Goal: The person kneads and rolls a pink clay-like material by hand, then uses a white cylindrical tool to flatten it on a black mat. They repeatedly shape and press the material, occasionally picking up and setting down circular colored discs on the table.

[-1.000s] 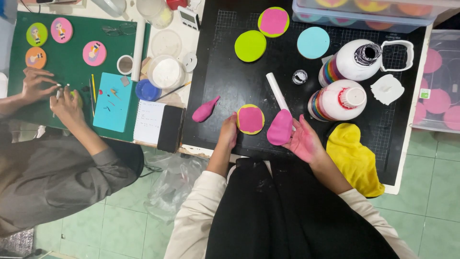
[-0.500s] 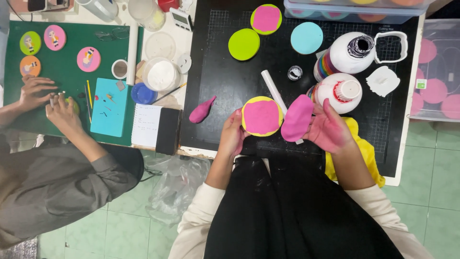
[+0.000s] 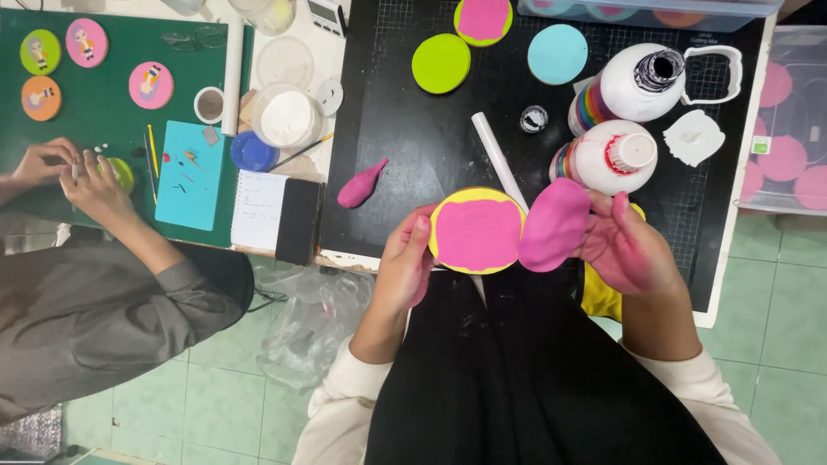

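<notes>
At the far left a co-worker's hands work on something small over a green cutting mat, well apart from the person's own work. A stray lump of pink clay lies loose on the black worktop, where a sleeve could drag it or press it flat.

The person's left hand is curled around the edge of a round yellow disc faced with flattened pink clay, thumb on the rim, holding it just above the worktop's near edge. That thumb sits close to the soft face; if it slides inward it would probably dent the surface.

Touching the disc's right side is a smooth oval slab of pink clay, pinched by the fingertips of the right hand, which is half open and stained pink. Held only at one edge, the slab could stretch, sag or tear, or stick to the disc crookedly.

Behind stand two white plastic bottles, near enough to be knocked by a lifted hand.
</notes>
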